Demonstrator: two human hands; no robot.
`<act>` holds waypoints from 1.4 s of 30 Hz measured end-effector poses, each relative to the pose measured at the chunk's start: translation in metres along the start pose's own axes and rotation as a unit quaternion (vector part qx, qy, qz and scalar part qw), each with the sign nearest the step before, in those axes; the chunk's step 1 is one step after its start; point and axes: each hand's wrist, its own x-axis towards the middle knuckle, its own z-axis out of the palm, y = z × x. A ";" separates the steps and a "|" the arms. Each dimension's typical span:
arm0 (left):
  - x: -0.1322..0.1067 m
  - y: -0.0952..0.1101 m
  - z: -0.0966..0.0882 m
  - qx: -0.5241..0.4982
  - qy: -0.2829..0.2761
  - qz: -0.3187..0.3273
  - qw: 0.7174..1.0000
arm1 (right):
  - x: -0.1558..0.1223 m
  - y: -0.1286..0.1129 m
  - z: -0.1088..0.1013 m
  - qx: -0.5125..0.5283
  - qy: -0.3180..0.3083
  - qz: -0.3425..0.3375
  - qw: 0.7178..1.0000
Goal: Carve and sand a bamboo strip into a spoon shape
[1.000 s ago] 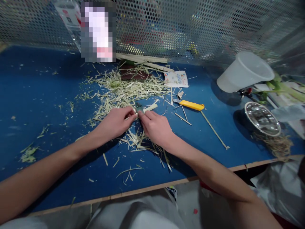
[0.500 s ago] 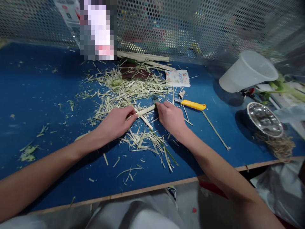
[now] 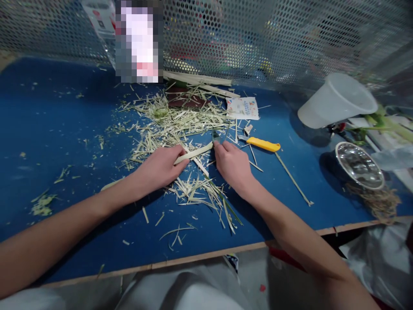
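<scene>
The left hand [image 3: 161, 167] is pinching the near end of a pale strip of split plant stalk [image 3: 194, 153], thumb and fingers closed on it and pressing it down on the blue tabletop [image 3: 58, 129]. The right hand [image 3: 234, 167] is curling shut around a small dark tool [image 3: 215, 137], which looks like a blade, and is holding it against the strip's far end. The two hands are staying apart, with the strip lying slanted between them. A heap of pale shavings [image 3: 180, 120] is spreading out behind and below the hands. A yellow utility knife [image 3: 263, 144] is lying just right of the right hand, with a thin stick [image 3: 293, 178] beside it. Farther right, a plastic cup [image 3: 337, 101] is lying on its side near a metal bowl [image 3: 359, 165]
</scene>
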 end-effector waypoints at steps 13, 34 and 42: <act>0.003 0.004 0.000 0.141 -0.029 0.018 0.989 | -0.005 -0.009 -0.003 0.020 -0.019 -0.030 0.999; 0.002 0.002 0.002 0.135 -0.018 0.018 0.990 | 0.000 -0.004 0.001 0.061 0.040 -0.034 0.997; 0.002 0.004 0.003 0.143 -0.014 0.029 0.989 | 0.004 -0.014 0.005 0.057 0.020 -0.035 0.998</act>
